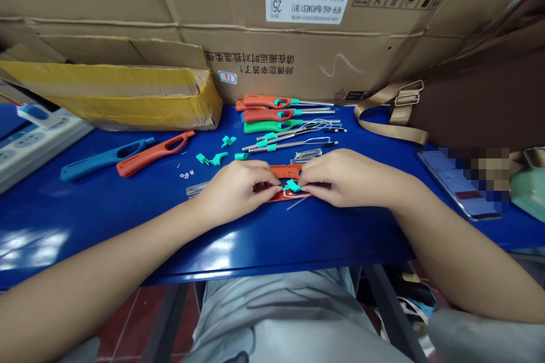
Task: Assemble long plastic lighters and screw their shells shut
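Note:
A small turquoise plastic lighter part (292, 186), possibly a trigger, sits between the fingertips of both hands. My left hand (238, 190) pinches its left end with thumb and forefinger. From the right, my right hand (336, 178) pinches its other side. Below them on the table lies an orange lighter casing (286, 171) in halves, partly covered by my fingers. White wire (293, 195) loops under the turquoise part, and a thin metal rod (299, 202) pokes out near my right fingers. A clear plastic piece (196, 188) lies beside my left hand, partly hidden.
Behind my hands lie assembled lighters (268, 116) and metal tubes with wires (281, 144). Loose turquoise parts (213, 158), a blue casing (106, 158) and an orange casing (155, 154) lie left. A yellow-taped box (149, 107), power strip (34, 136), strap (392, 124) and phone-like slab (457, 184) surround them.

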{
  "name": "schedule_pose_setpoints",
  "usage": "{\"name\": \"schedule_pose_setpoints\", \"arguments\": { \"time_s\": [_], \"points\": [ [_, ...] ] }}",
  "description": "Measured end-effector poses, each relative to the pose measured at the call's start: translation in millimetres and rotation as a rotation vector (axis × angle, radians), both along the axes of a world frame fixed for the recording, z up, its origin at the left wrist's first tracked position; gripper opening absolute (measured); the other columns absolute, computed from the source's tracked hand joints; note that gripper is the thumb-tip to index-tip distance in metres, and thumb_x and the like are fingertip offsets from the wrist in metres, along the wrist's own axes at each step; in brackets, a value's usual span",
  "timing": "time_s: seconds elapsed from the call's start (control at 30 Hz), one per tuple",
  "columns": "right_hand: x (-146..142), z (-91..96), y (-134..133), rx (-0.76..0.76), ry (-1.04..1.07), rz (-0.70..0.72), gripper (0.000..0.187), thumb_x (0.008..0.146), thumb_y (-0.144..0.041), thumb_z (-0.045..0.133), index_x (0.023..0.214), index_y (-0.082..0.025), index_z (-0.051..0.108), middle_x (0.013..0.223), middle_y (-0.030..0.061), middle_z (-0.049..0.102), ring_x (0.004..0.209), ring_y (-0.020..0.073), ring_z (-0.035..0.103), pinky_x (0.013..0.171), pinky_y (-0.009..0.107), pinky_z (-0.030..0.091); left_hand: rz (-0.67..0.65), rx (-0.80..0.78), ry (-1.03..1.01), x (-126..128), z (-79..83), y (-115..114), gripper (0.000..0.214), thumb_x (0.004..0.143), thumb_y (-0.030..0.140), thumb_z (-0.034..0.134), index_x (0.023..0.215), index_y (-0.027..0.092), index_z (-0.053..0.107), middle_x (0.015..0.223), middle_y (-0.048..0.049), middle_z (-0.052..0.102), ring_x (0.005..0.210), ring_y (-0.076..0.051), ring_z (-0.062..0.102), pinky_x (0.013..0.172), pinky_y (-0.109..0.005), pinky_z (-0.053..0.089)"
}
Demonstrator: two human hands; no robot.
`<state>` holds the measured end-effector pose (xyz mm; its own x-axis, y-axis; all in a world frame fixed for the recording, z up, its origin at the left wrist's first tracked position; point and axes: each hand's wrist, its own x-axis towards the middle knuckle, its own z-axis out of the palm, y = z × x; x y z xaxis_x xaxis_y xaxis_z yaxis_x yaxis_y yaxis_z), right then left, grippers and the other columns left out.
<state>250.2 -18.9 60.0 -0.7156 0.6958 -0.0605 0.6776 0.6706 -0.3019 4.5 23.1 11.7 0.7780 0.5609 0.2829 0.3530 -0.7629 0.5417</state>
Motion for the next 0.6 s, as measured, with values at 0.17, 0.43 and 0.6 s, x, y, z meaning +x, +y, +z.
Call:
{"name": "schedule_pose_setpoints", "arguments": {
  "time_s": [0.17, 0.43, 0.6],
  "points": [
    [-0.5, -1.4, -0.4, -0.015, -0.012, -0.019, 0.017, 0.092, -0.015, 0.056, 0.085, -0.018, 0.071, 0.084, 0.0017, 0.071, 0.076, 0.0152, 0.061, 0.068, 0.027, 0.036, 0.004, 0.011, -0.009, 1.1, -2.3, -1.1, 0.012, 0.093, 0.019, 0.068, 0.093, 0.016, 0.079, 0.087, -0.0042, 0.073, 0.076, -0.015, 0.069, 0.068, -0.025, 0.051],
    [1.4, -1.9, 1.1, -0.051, 0.002, -0.017, 0.016, 0.089, -0.014, 0.056, 0.084, -0.019, 0.07, 0.081, 0.0015, 0.07, 0.072, 0.0147, 0.058, 0.066, 0.027, 0.035, 0.006, 0.016, -0.02, 1.6, -3.7, -2.6, 0.013, 0.094, 0.02, 0.068, 0.096, 0.017, 0.08, 0.089, -0.0045, 0.075, 0.079, -0.016, 0.07, 0.071, -0.026, 0.053],
    [4.4, -3.9, 3.0, -0.054, 0.038, -0.011, 0.015, 0.09, -0.012, 0.055, 0.079, -0.017, 0.065, 0.076, 0.0011, 0.065, 0.07, 0.0132, 0.055, 0.066, 0.025, 0.035, -0.001, 0.022, -0.015, 2.3, -5.4, -2.2, 0.014, 0.095, 0.02, 0.067, 0.099, 0.016, 0.08, 0.093, -0.0054, 0.074, 0.082, -0.017, 0.07, 0.073, -0.027, 0.053]
  ]
}}
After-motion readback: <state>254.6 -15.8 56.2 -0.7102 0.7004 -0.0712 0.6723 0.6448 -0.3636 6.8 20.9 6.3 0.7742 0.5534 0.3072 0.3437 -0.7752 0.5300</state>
